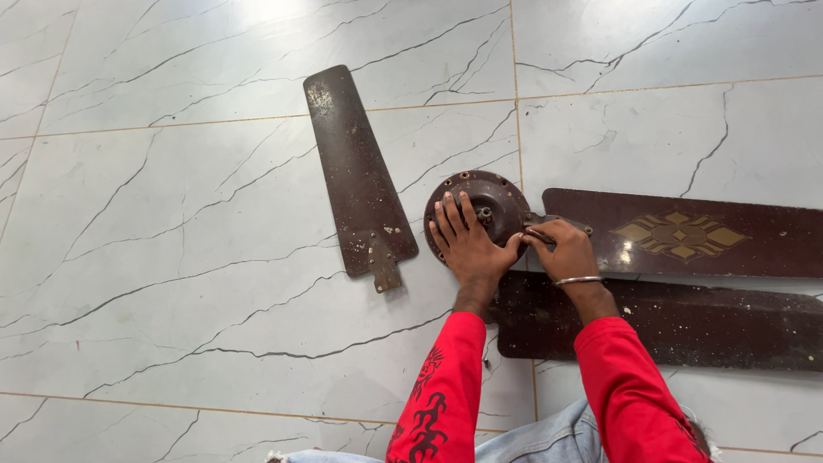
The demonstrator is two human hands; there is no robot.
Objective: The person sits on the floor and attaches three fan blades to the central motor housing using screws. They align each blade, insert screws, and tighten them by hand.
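Both forearms in red sleeves reach forward and converge, left hand (pixel 467 243) lying palm-down with fingers spread and extended, right hand (pixel 563 249) just beside it, knuckles up, fingers curled tight in a pinch, thumb tips nearly meeting, metal bangle at the right wrist.

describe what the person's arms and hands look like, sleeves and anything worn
Both arms wear long bright red sleeves. The left sleeve carries a black flame-like tribal print along the forearm; the right sleeve looks plain. The left hand is bare, with no ring or band visible. The right hand has a thin silver bangle at the wrist.
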